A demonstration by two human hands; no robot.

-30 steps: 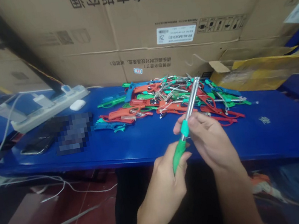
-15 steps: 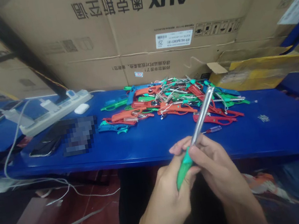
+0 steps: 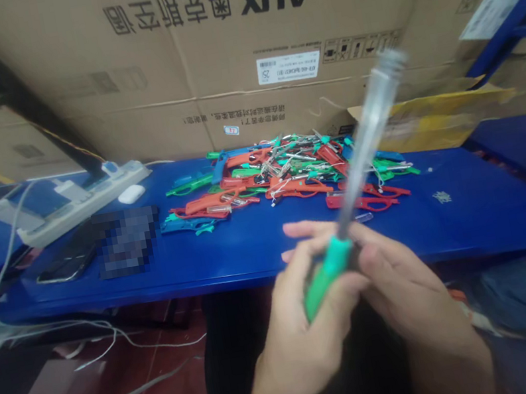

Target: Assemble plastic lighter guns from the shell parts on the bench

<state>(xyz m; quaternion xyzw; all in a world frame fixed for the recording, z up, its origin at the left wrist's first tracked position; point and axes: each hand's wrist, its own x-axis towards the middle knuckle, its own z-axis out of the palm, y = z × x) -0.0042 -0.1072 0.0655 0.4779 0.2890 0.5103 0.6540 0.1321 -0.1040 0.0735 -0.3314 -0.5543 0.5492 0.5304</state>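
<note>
A long tool with a green plastic handle (image 3: 325,275) and a silvery metal tube (image 3: 367,131) stands tilted up to the right in front of me. My left hand (image 3: 301,342) is wrapped round the green handle. My right hand (image 3: 407,294) is closed on the tool where the handle meets the tube. The tube is blurred by motion. Beyond my hands, on the blue table (image 3: 472,215), lies a heap of red, green and blue plastic handle parts and metal pieces (image 3: 284,176).
Large cardboard boxes (image 3: 228,48) stand behind the table. A white power strip (image 3: 81,197) with cables, a white earbud case (image 3: 131,193) and dark phones (image 3: 64,260) lie at the left. An open yellow-lined carton (image 3: 436,117) sits at the right. Red floor tiles show below.
Both hands have brought the tool closer to me and lifted it, so the tube now points higher and looks longer. The heap on the table has not moved.
</note>
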